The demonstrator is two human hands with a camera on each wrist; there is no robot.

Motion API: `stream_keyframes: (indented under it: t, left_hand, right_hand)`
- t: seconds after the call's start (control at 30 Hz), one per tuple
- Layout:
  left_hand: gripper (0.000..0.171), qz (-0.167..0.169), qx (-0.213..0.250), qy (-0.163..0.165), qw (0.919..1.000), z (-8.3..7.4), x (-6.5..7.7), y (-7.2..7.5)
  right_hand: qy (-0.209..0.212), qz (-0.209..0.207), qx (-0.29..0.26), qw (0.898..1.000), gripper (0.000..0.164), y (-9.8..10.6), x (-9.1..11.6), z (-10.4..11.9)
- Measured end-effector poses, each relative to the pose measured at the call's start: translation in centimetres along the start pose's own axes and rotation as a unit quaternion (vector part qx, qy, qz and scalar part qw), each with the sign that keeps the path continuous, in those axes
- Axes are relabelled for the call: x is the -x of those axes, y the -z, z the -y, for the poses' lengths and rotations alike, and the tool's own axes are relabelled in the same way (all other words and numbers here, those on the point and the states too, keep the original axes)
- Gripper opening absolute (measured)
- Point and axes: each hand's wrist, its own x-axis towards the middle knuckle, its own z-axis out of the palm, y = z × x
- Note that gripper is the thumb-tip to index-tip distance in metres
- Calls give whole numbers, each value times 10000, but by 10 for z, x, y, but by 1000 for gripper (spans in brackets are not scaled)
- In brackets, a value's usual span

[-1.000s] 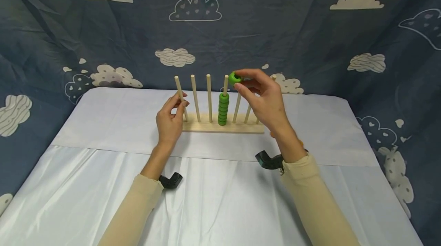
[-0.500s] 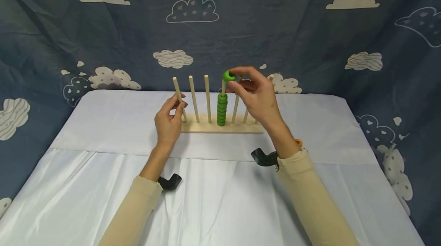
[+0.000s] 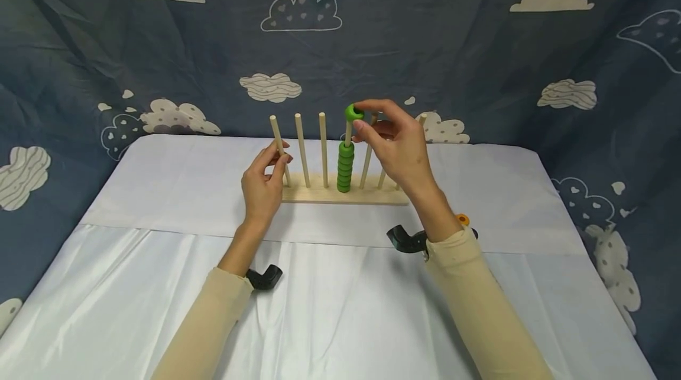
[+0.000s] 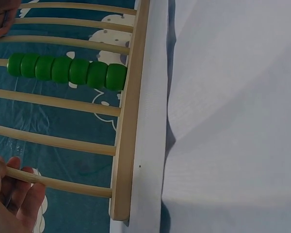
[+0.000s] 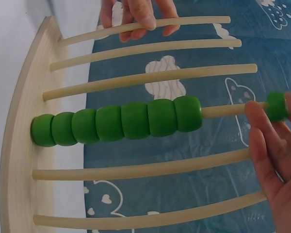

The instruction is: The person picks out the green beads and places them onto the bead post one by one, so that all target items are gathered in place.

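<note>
A wooden rack point(image 3: 319, 195) with a row of upright pegs stands on the white-covered table. Its middle peg carries a stack of several green beads point(image 5: 136, 120), which reaches from the base partway up. At the top of that same peg, my right hand point(image 3: 407, 149) pinches one more green bead point(image 3: 353, 113) between thumb and fingers. In the right wrist view this bead point(image 5: 276, 107) overlaps the peg's tip, with bare wood between it and the stack. My left hand point(image 3: 260, 188) grips the leftmost peg point(image 4: 63, 185) with thumb and fingertips.
White cloth point(image 3: 330, 309) covers the table, with a seam across it in front of the rack. Behind hangs a dark blue cloth point(image 3: 425, 43) with cloud prints. Black wrist cameras point(image 3: 265, 278) jut from both wrists. A small orange round piece point(image 3: 462, 219) shows beside the right wrist.
My right hand has moved a little left, bringing the green bead from beside the middle peg to its top. The left hand keeps its grip on the leftmost peg.
</note>
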Motion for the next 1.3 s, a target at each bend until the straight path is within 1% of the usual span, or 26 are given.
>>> stream_keyframes:
  t: [0.3,0.57,0.77,0.9,1.0,1.1,1.17,1.3]
  left_hand:
    - [21,-6,67,26,10000,1,2,0]
    - [21,17,115,45,9999,0,4,1]
    - [22,44,64,87,9999,1,2,2]
    - [22,-21,-9,78,10000,1,2,4]
    - [23,-39,3,70,10000,1,3,4]
    - [24,65,16,64,10000,1,3,2]
    - [25,105,43,27,9999,1,3,1]
    - [25,91,13,-70,9999,0,2,1]
  right_hand:
    - [7,56,91,9999,34,0,6,-2]
    - [124,158,151,9997,31,1,9,0]
    - [345,102,-288,9989,29,8,12,-1]
    - [499,43,-560,9972,28,11,17,-2]
    - [680,-51,-677,9954,29,16,22,-4]
    - [754,-123,-606,9952,31,26,27,-6]
    - [680,-123,-466,9965,34,34,31,-7]
    - [397,-184,-180,9989,36,47,39,-9]
